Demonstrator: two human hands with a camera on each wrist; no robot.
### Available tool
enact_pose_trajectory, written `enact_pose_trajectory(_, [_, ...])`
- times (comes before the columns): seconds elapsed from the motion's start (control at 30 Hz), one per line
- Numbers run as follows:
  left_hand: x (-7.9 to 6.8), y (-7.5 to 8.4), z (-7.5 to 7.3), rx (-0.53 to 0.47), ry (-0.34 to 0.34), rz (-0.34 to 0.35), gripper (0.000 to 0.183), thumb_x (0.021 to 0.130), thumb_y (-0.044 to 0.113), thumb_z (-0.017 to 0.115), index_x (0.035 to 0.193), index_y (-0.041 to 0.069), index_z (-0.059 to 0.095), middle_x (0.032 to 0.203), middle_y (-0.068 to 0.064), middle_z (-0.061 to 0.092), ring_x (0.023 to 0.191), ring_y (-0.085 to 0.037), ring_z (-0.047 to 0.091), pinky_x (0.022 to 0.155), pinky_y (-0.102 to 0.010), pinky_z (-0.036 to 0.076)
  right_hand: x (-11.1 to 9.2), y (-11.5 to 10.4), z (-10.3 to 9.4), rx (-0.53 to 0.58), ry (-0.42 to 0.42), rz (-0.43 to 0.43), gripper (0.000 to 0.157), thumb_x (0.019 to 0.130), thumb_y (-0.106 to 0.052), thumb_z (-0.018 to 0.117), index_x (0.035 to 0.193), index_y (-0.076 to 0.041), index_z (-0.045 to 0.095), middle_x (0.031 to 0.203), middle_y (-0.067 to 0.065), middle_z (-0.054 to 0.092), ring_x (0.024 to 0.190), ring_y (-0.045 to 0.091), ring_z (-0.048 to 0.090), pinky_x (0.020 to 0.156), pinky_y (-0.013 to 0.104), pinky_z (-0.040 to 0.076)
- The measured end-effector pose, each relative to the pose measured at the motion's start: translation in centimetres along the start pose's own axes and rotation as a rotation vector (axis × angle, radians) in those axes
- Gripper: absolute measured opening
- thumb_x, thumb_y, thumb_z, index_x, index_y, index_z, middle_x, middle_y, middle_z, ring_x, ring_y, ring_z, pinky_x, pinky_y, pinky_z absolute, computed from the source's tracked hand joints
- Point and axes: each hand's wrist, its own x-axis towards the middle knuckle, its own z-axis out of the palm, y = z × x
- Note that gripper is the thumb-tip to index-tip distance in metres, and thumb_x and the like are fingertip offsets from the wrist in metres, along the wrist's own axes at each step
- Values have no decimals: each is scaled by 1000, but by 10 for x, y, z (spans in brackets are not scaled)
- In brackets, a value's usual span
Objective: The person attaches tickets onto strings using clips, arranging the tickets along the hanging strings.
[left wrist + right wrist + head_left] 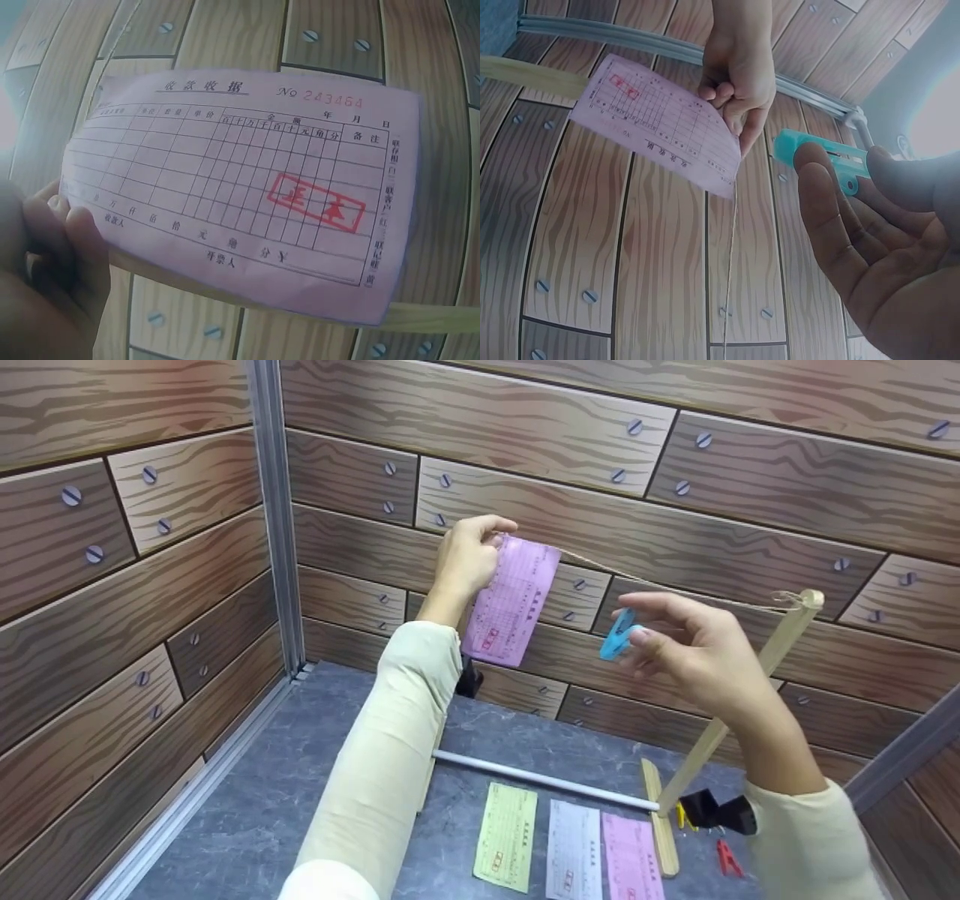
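My left hand [469, 556] pinches the top corner of a pink receipt slip [516, 604] at a thin string [637, 579]. The slip hangs down from there; its printed grid and red stamp show in the left wrist view. A blue clothespin [618, 634] is between the thumb and fingers of my right hand [694, 656], to the right of the slip and apart from it. In the right wrist view the clothespin [821, 154] points toward the left hand [740, 82]. The string runs to the top of a wooden post [780, 641].
On the grey tabletop [247, 810] lie a green slip [505, 836], a white slip [574, 847] and another pink slip [632, 855]. A white rod [544, 778] joins the stand's wooden feet. A red clothespin [727, 859] and a yellow one [682, 815] lie at the right, near black pieces [720, 811].
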Motion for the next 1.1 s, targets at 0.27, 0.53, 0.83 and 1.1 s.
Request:
enact_pose_trajectory(0.27, [0, -3, -3, -149, -88, 72, 28, 96, -3, 58, 112, 10, 77, 117, -4, 72, 103, -15, 62, 89, -26, 44, 3, -1, 3, -12, -8, -11, 32, 96, 7, 62, 128, 6, 63, 104, 20, 69, 74, 22, 72, 65, 31, 58])
enact_pose_trajectory(0.53, [0, -3, 0, -14, -29, 48, 27, 97, 4, 59, 116, 13, 76, 117, -2, 72, 106, -18, 64, 90, -30, 46, 5, -2, 4, -36, -17, -6, 33, 97, 4, 62, 130, 4, 63, 105, 19, 69, 75, 21, 72, 65, 31, 59])
enact_pose_trajectory(0.83, [2, 11, 9, 153, 113, -138, 32, 92, 8, 56, 112, 20, 77, 115, -1, 73, 102, -30, 67, 82, -43, 50, 17, -5, 3, -21, -16, 13, 32, 98, 3, 62, 130, 6, 61, 102, 21, 69, 74, 21, 72, 65, 33, 59])
enact_pose_trajectory(1.1, [2, 15, 10, 227, 103, -170, 26, 92, 11, 59, 110, 20, 76, 113, -2, 73, 101, -28, 67, 82, -43, 50, 54, -9, 10, -17, 32, 54, 34, 96, 2, 64, 130, 5, 59, 105, 20, 69, 71, 19, 71, 65, 33, 59])
